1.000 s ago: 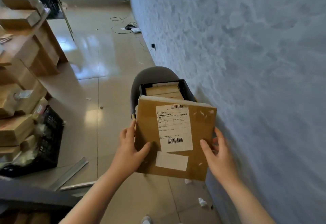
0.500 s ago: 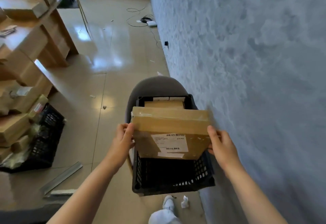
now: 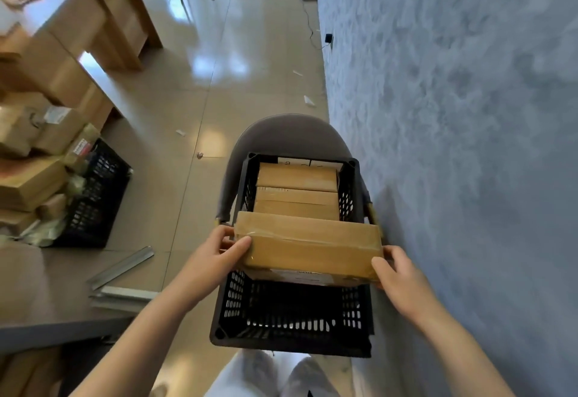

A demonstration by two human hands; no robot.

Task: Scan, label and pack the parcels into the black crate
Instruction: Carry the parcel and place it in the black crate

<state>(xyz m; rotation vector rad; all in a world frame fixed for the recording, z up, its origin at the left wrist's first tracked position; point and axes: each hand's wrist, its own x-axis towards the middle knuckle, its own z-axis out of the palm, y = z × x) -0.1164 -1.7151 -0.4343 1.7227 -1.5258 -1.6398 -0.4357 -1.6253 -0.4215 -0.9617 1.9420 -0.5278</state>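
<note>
The left hand (image 3: 219, 252) and right hand (image 3: 398, 274) are curled round the ends of a taped parcel (image 3: 308, 248), held edge-up over the black crate (image 3: 291, 318). It is best lowered level into the free near space, against the packed parcels (image 3: 297, 190).

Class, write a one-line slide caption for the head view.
Both hands, left hand and right hand, hold a cardboard parcel over the black crate.
</note>
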